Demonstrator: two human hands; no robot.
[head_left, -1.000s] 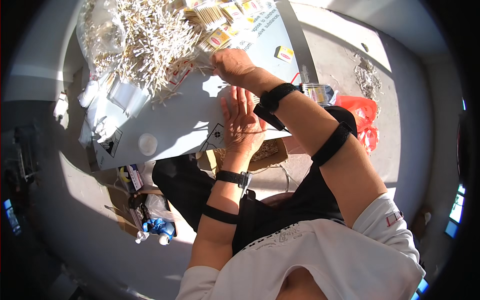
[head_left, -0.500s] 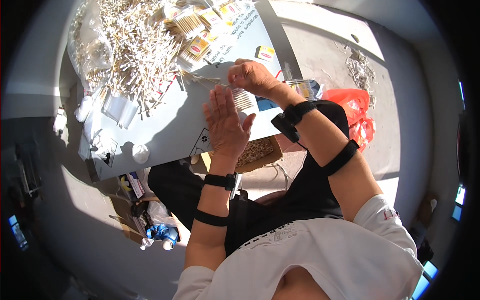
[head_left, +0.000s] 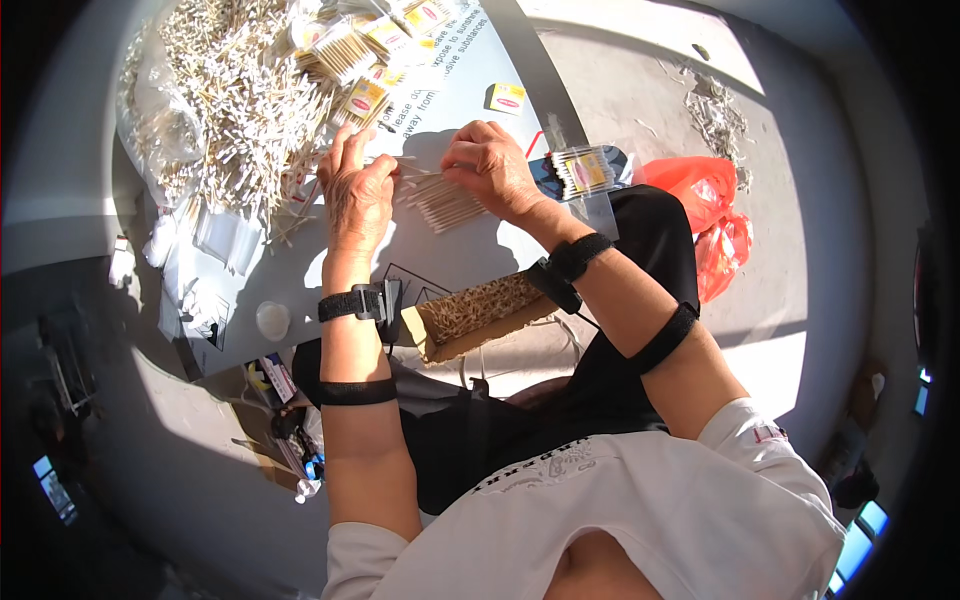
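Observation:
Beside a big heap of loose cotton swabs (head_left: 235,110), my left hand (head_left: 358,200) has its thumb and index finger closed on what looks like a thin cotton swab. Its other fingers stretch toward the heap. My right hand (head_left: 495,175) is curled, fingertips pinched around the end of a swab at the upper edge of a flat row of cotton swabs (head_left: 445,205). That row lies side by side on the grey-white printed board (head_left: 330,285) between my hands. The fingertips partly hide what they grip.
Packed swab bundles with yellow labels (head_left: 345,55) lie beyond my hands, and a yellow card (head_left: 507,97) lies apart. A bundle (head_left: 583,172) rests at the right edge. Below the board stand a cardboard box of swabs (head_left: 430,345) and red plastic bags (head_left: 722,250). A white round lid (head_left: 272,320) sits front left.
My left hand has lifted off the swab row and moved left to the heap, its fingers closing. My right hand stays near the row, slightly lower. More of the row and the box shows.

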